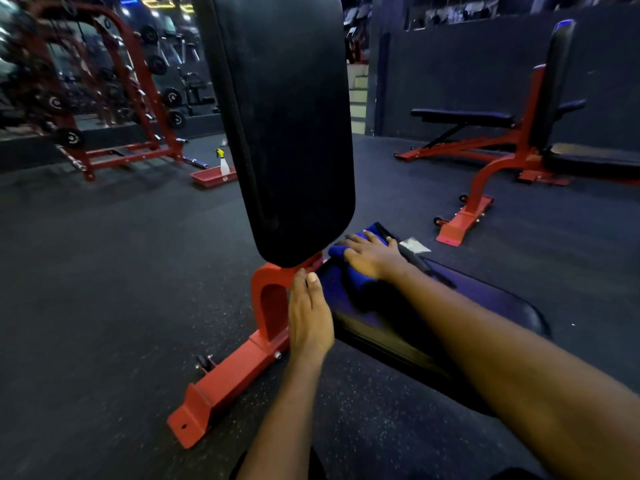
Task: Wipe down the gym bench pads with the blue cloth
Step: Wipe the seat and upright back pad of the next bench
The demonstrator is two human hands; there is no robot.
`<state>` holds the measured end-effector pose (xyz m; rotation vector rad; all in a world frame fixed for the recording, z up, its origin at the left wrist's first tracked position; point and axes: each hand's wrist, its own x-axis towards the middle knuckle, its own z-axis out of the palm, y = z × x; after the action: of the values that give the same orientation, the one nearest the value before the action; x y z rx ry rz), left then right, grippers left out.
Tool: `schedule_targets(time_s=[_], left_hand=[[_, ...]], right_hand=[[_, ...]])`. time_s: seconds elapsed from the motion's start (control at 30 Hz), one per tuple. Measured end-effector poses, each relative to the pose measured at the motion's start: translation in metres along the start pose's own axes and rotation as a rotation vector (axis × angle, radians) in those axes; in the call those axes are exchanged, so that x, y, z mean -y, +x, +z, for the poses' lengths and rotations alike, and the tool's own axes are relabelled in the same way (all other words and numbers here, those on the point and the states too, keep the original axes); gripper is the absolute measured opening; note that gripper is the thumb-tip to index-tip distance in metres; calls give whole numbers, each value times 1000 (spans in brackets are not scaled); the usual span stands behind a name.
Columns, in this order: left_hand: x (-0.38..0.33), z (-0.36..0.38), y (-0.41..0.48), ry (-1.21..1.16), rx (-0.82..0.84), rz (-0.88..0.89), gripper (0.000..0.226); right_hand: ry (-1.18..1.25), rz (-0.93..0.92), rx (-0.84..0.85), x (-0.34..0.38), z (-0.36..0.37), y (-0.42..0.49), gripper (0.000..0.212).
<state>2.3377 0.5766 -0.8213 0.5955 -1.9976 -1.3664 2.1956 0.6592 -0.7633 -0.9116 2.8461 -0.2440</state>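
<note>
The head camera looks down on a dark speckled rubber floor (104, 271) in a dim gym. A tall black padded back pad (287, 116) stands upright in the middle of the frame on a red steel bench frame (235, 375). Its flat black seat pad (485, 306) runs toward the lower right. In the upper left is a red weight rack (138, 98) hung with dark plates. Just below it, at left centre, a clear spray bottle with a yellow nozzle (224, 164) stands in a shallow red tray (211, 178). A second red-framed bench (485, 161) sits at the right edge. A small white scrap (414, 244) lies on the floor beyond the seat pad.

The right grip (372, 254), a bare hand, lies flat with fingers spread and presses the bunched blue cloth (360, 275) onto the seat pad, close to the foot of the back pad. The left grip (308, 317) is released, its straight fingers resting against the frame's red upright beside the seat pad's edge.
</note>
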Motion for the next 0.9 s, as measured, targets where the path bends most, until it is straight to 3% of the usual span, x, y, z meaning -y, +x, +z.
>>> schedule_targets(time_s=[0.23, 0.33, 0.43, 0.57, 0.9], left_hand=[[-13, -48, 8, 6, -302, 234, 41], [-33, -66, 30, 54, -429, 306, 31], [-49, -76, 53, 121, -347, 273, 48], [-53, -77, 70, 39, -113, 298, 55], [-51, -78, 70, 81, -72, 285, 61]], right_hand=[[-39, -184, -11, 28, 26, -58, 52], [-24, -155, -2, 37, 22, -49, 51], [-23, -126, -2, 52, 20, -44, 51], [-93, -301, -47, 43, 30, -89, 54], [-130, -341, -9, 58, 28, -83, 54]])
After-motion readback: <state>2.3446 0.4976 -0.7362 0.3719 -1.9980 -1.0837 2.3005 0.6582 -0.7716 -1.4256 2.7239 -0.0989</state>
